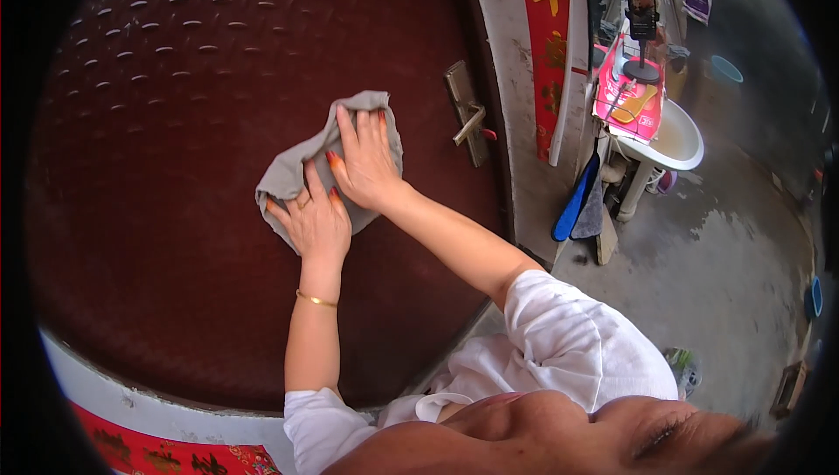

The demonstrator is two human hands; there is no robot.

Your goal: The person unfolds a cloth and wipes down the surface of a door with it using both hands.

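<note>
A grey cloth (301, 165) is pressed flat against a dark red metal door (175, 125) with a raised diamond pattern. My left hand (315, 221) lies on the lower part of the cloth, fingers spread, a thin gold bracelet on its wrist. My right hand (367, 160) presses on the cloth's upper right part, palm down, partly over the left hand's fingers. Both hands hold the cloth against the door.
A brass lever handle (468, 117) sits on the door's right edge. Beyond the white frame hang red paper strips (546, 29). A white basin (673, 138) on a pedestal, a pink board, a phone on a stand (642, 16) and a concrete floor lie to the right.
</note>
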